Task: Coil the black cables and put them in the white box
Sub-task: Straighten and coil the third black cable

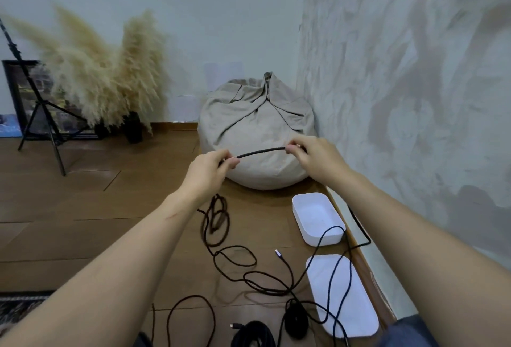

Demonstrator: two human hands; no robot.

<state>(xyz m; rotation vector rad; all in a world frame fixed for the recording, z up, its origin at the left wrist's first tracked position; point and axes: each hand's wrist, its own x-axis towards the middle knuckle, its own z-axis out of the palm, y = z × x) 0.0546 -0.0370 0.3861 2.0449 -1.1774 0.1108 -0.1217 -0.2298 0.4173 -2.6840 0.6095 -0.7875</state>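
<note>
Stretching a short span of black cable (261, 151) in front of a beige bean bag (257, 122), a person is pinching it at each end, thumb against curled fingertips, with the left hand (213, 166) and the right hand (309, 154). Loose black cables (235, 259) are lying tangled on the wooden floor (83, 208) below, one trailing across the open white box (318, 218) and the white lid (359, 310) by the wall.

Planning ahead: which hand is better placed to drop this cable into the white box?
The right hand, likely: it pinches the black cable nearer the white box; the left hand is farther.
</note>
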